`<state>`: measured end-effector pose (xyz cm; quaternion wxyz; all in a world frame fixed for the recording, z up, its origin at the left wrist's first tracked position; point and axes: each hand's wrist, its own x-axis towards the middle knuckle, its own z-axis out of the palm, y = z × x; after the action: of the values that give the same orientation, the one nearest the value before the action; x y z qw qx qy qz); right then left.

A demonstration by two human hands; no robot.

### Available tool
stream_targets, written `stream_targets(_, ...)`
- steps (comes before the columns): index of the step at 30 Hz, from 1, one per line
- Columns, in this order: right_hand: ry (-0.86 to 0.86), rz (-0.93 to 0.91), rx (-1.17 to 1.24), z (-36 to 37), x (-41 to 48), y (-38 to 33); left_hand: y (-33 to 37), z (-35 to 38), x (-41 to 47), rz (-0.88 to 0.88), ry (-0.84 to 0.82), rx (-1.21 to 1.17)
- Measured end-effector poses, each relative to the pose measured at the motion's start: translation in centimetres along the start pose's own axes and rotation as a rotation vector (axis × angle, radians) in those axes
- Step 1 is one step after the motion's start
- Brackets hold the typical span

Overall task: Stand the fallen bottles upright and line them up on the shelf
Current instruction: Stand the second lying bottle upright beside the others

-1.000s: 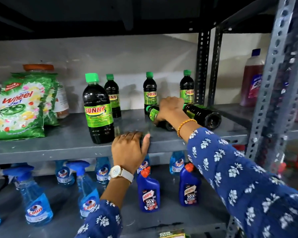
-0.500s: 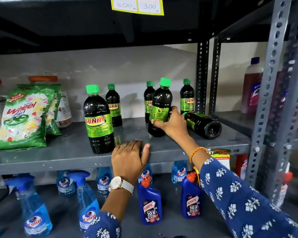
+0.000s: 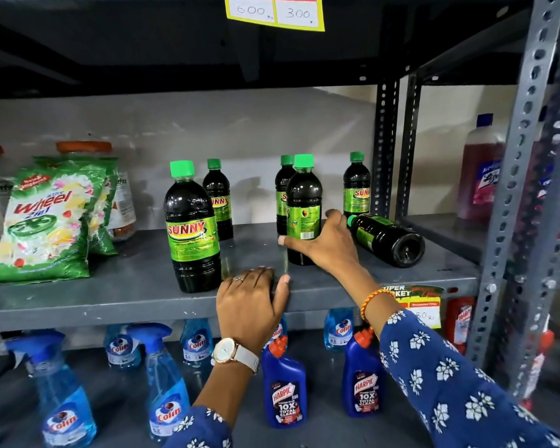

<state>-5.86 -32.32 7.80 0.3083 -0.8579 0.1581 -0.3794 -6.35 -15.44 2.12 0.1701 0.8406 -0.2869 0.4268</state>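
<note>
Dark Sunny bottles with green caps stand on the grey metal shelf (image 3: pixel 110 286). My right hand (image 3: pixel 325 245) wraps the lower body of one upright bottle (image 3: pixel 304 202) standing mid-shelf. Just right of it a fallen bottle (image 3: pixel 390 239) lies on its side, base toward me, cap pointing back-left. A larger-looking upright bottle (image 3: pixel 191 227) stands near the front, left of centre. Three more stand at the back (image 3: pixel 220 202), (image 3: pixel 282 185), (image 3: pixel 356 189). My left hand (image 3: pixel 253 302) rests on the shelf's front edge, holding nothing.
Green Wheel detergent bags (image 3: pixel 49 221) lean at the shelf's left, jars behind them. Perforated steel posts (image 3: pixel 385 150), (image 3: pixel 518 189) bound the right end. Below stand blue Colin sprays (image 3: pixel 165 399) and Harpic bottles (image 3: pixel 285 392). A red-liquid bottle (image 3: pixel 479 176) is on the neighbouring shelf.
My right hand lifted one lying bottle off the shelf, turned it upright and now holds it standing. The second fallen bottle stayed put. My left hand has not moved.
</note>
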Motion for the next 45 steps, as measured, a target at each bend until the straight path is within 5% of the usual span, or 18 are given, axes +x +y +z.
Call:
stream_targets(7,-0.137,0.079,0.329,0.0,0.5,0.3,0.0,0.2,-0.1,-0.004,0.022,-0.004)
stream_targets(11,-0.076,0.051,0.283,0.2,0.5,0.5,0.0,0.2,-0.2,-0.009,0.022,-0.006)
stream_targets(16,-0.234,0.098,0.426,0.0,0.8,0.8,0.0,0.2,-0.2,-0.012,0.017,-0.004)
stream_targets(45,-0.210,-0.092,0.252,-3.6,-4.7,-0.5,0.4,0.1,-0.3,-0.046,0.053,0.048)
